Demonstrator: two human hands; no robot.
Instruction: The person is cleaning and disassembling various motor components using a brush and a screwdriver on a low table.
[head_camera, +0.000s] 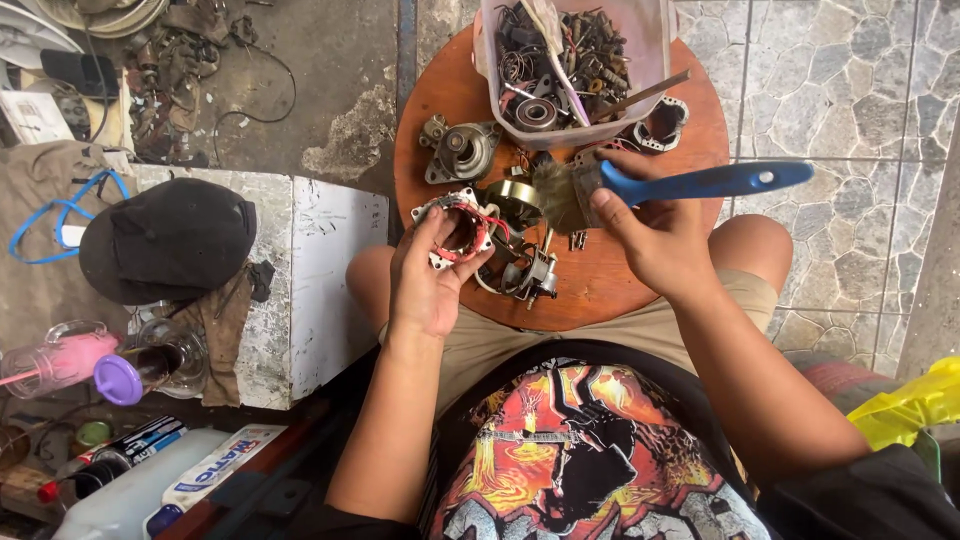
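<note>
My left hand (428, 275) grips a round motor stator (456, 228) with copper windings and red wires, held over a round wooden stool top (600, 290) between my knees. My right hand (655, 235) holds a paintbrush with a blue handle (710, 181); its worn bristles (560, 195) point left, close to the stator and a brass-coloured rotor part (515, 200). A grey metal motor housing (458, 150) lies at the stool's far left, and a small metal piece (535, 275) sits just right of my left hand.
A translucent plastic tub (655, 60) of springs, bearings and scrap metal stands at the stool's far edge, a metal ring (660, 125) beside it. Left: a black cap (165, 240) on a white block, bottles, a pink cup (60, 360). Yellow bag (910, 405) at right.
</note>
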